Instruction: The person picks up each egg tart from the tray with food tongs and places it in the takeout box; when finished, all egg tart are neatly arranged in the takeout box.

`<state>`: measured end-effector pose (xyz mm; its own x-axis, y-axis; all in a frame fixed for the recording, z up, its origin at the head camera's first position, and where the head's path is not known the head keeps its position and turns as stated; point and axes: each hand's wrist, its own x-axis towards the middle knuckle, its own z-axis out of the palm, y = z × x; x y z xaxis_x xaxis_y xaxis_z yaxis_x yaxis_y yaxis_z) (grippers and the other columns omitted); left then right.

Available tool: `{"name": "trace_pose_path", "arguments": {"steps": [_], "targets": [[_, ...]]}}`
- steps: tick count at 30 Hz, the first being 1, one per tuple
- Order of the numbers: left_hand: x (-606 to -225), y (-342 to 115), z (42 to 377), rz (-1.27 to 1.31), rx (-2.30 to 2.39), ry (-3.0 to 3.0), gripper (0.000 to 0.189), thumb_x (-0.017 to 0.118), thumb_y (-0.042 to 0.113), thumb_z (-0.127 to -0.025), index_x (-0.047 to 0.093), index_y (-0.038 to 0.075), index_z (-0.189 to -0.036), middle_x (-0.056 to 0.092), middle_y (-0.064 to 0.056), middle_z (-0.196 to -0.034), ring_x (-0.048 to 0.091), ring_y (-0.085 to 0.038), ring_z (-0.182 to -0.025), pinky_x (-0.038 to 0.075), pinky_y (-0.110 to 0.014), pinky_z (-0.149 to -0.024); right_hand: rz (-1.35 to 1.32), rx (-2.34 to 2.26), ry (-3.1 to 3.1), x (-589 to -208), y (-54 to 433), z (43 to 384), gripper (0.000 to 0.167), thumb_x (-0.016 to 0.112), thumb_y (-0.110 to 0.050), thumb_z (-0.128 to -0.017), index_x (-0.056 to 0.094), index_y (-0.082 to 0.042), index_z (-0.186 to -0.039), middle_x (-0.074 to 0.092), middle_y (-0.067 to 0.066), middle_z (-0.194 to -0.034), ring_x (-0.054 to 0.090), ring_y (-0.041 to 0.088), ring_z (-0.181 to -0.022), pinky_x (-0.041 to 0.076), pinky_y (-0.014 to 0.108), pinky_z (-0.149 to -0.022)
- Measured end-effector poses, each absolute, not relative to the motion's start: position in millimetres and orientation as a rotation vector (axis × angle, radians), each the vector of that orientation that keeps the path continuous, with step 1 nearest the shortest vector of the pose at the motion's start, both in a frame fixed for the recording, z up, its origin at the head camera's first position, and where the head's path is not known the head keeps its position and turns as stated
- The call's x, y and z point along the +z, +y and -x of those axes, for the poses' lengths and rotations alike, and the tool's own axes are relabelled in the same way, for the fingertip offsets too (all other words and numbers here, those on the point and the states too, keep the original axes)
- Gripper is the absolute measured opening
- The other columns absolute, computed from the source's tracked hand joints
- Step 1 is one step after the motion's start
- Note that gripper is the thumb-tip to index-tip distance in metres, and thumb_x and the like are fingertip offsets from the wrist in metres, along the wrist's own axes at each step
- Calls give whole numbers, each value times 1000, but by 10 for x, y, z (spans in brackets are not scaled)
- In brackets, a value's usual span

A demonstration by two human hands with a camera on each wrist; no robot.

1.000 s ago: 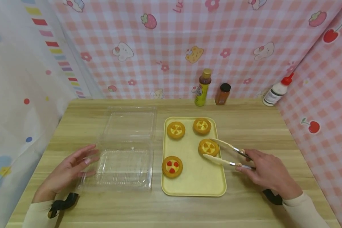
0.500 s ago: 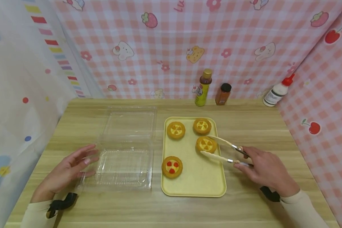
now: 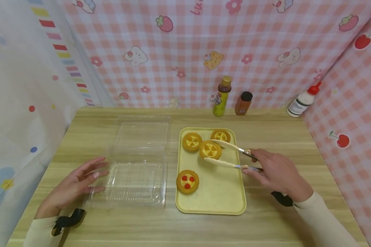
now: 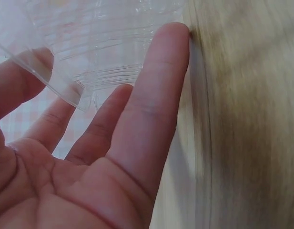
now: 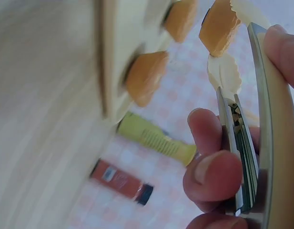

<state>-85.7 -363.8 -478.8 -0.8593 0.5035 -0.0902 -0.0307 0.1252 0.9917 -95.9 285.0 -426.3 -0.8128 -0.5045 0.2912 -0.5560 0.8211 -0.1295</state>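
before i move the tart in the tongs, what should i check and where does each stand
1. Tart gripped: ok, between the tongs.
2. Tongs in the right hand: ok.
3. Tart lifted off the tray: ok, the right wrist view shows a gap.
4. Container open: ok, lid folded back.
5. Tart over the container: not ok, it is above the tray.
6. Container held firmly: cannot tell; the left hand is at its left edge.

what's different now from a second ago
The right grip carried the tongs and the pastry between them left and slightly upward in the head view. Nothing was newly grasped or let go. The left grip stayed at the clear box; the box, tray, other three pastries and bottles stayed put.
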Motion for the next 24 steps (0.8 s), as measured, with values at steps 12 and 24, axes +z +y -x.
{"name": "trace_pose_path", "arguments": {"steps": [12, 24], "targets": [[-4760, -3642, 875, -435, 1737, 1986, 60, 35, 6, -116, 10, 9, -170, 43, 12, -162, 56, 1, -138, 63, -42, -93, -929, 290, -2770, -4104, 2424, 1147, 54, 76, -58, -92, 66, -13, -120, 70, -3, -91, 59, 6, -62, 50, 33, -56], [-4733, -3631, 889, -450, 1708, 1990, 61, 34, 7, -116, 8, 10, -171, 39, 7, -165, 55, 2, -139, 63, -43, -93, -1087, 267, -2736, -4016, 1894, 1236, 62, 67, -65, -96, 64, -11, -126, 71, -3, -93, 57, 10, -61, 52, 32, -54]]}}
